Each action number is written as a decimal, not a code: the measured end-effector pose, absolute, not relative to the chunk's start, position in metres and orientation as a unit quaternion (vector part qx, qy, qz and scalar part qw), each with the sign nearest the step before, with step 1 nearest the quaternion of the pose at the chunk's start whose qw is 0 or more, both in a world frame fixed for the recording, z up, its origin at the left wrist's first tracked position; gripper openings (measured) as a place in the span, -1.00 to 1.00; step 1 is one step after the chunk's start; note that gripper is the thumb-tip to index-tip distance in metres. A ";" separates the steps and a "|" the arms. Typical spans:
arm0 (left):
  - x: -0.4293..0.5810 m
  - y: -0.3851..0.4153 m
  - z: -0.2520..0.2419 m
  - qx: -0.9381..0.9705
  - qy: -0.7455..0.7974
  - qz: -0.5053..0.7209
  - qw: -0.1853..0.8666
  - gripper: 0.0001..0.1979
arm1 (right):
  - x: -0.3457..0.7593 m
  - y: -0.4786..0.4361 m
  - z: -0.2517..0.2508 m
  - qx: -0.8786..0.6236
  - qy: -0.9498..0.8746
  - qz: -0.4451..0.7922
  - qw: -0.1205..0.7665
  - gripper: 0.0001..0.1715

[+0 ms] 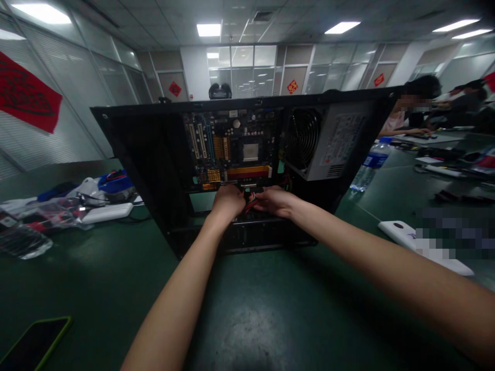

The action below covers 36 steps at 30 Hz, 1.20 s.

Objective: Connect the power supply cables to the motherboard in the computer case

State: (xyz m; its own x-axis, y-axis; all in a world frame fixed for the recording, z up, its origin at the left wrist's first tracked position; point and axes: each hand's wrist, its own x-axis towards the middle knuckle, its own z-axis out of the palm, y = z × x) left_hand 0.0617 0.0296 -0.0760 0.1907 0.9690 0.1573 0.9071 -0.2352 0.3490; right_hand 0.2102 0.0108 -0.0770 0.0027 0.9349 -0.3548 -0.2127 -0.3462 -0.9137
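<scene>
In the head view, an open black metal computer case (127, 154) stands on the dark green table (247, 319) with its inside facing the camera. 2 bare arms reach into its lower part. The left hand (228, 200) is curled with its knuckles toward the camera, just under the green motherboard (228, 149). Its fingertips are hidden inside the case, so I cannot tell whether they close on anything. The right hand (276, 201) lies just beside it, fingers pointing left and seemingly pinched on a thin bundle of red and dark wires (250, 204). That bundle sits between the 2 hands, at the right fingertips and close against the left hand, below the motherboard's red and yellow slots. A grey power supply with a round black fan (328, 141) fills the case's upper right corner. A clear plastic water bottle (370, 167) stands near the case's right side, and a white oblong device (400, 232) lies nearer the camera. A dark phone with a green edge (36, 342) lies at the near left. Another person (417, 111) sits at the far right.
</scene>
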 end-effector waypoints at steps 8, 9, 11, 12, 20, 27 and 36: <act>0.059 0.031 -0.083 0.767 0.603 0.195 0.105 -0.66 | 0.237 0.000 -0.074 -0.468 -0.513 0.558 0.454 -0.76; 0.059 0.032 -0.083 0.766 0.604 0.196 0.104 -0.67 | 0.238 -0.001 -0.075 -0.444 -0.541 0.546 0.460 -0.74; 0.059 0.033 -0.082 0.767 0.603 0.194 0.104 -0.67 | 0.239 -0.001 -0.078 -0.405 -0.578 0.539 0.460 -0.72; 0.058 0.034 -0.081 0.768 0.602 0.191 0.103 -0.68 | 0.239 0.000 -0.079 -0.396 -0.583 0.542 0.458 -0.72; 0.058 0.039 -0.080 0.779 0.592 0.178 0.107 -0.67 | 0.231 0.011 -0.077 -0.470 -0.358 0.679 0.435 -0.83; 0.056 0.038 -0.083 0.771 0.597 0.193 0.109 -0.67 | 0.193 0.021 -0.075 -0.508 -0.299 0.659 0.468 -0.70; 0.058 0.039 -0.087 0.760 0.609 0.198 0.109 -0.66 | 0.188 0.015 -0.077 -0.539 -0.290 0.624 0.486 -0.76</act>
State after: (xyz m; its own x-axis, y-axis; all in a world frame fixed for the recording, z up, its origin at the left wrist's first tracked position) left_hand 0.0579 0.0386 -0.0871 0.1793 0.9691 0.1693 0.8830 -0.2344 0.4067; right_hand 0.1883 0.0150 -0.0772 0.0537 0.9194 -0.3897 -0.2938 -0.3585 -0.8861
